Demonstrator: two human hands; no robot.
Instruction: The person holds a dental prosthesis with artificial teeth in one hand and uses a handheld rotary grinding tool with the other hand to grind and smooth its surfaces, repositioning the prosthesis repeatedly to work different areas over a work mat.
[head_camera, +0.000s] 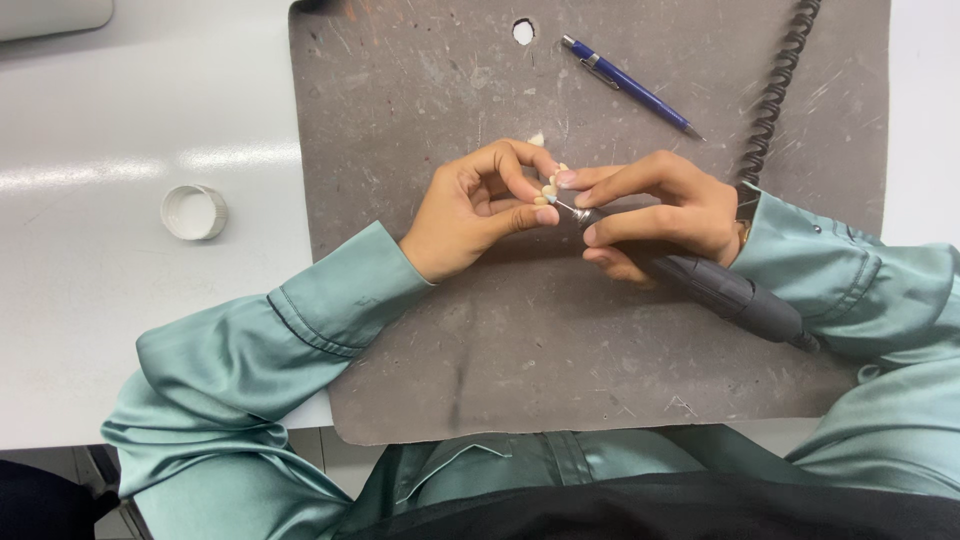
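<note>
Containers: one small white round cap (194, 212) lies open side up on the white table (100, 330), well apart from the left hand on its outer side. Nothing shows inside it.

Left hand (478, 208): fingers curled in, thumb and forefinger pressed together in a pinch on a small cream tooth-shaped piece (552, 187). The piece sits at the fingertips, between the two hands, above the grey scuffed mat (420, 330). The wrist rests on or close over the mat; which cannot be told. The forearm, in a pale green satin sleeve (290, 340), runs back toward the body.

Right hand (655, 205): fingers closed around a black rotary handpiece (725, 292), held pen-fashion. The forefinger extends along the metal nose, its tip just beside the piece. The fine bit (566, 208) meets the piece at the left fingertips. The tool's body passes under the palm and out behind the wrist.

Surroundings: a black coiled cord (775, 90) lies beyond the right hand, running to the far edge of the mat. A blue mechanical pencil (630, 86) lies beyond both hands, well apart from them. A small pale fragment (537, 139) rests on the mat just beyond the left fingertips.
</note>
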